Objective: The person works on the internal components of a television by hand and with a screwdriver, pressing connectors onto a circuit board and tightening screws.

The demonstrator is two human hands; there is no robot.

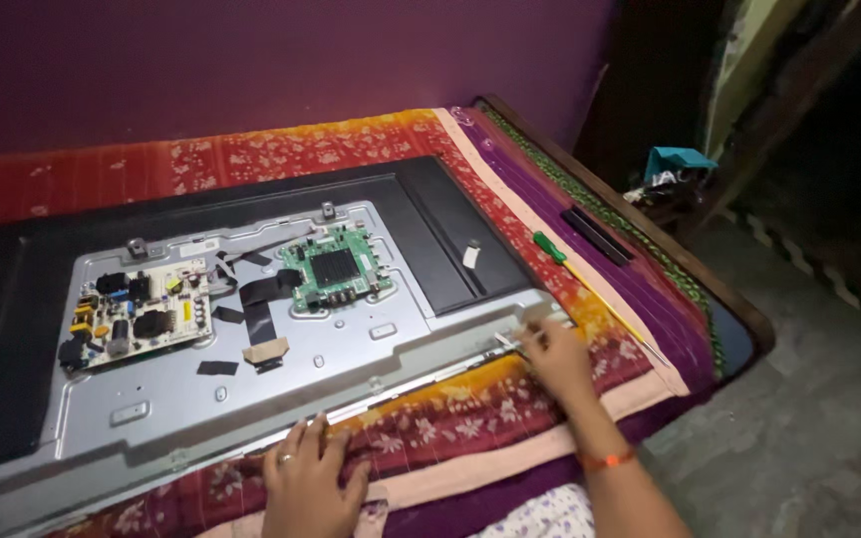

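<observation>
Meanwhile right hand (553,357) pinches a tool at the panel's (251,399) edge, left hand (308,478) flat.

Back panel (251,399): bare sheet metal, dull grey, smooth, with stamped ribs. Surrounding frame (450,229): black plastic, matt with a faint sheen. Green board (336,267): glossy laminate carrying a black finned block. Pale board (137,314): matt laminate with plastic and metal parts. Ribbon cable (259,304): flat, black, slightly shiny. Bedcover (470,408): woven cloth, matt, printed in red, orange and purple with a plain pink border. Screwdriver (550,247): glossy green plastic handle. Bed edge (650,239): dark wood. Floor (809,438): rough grey cement. Wall (251,60): matt purple paint.
</observation>
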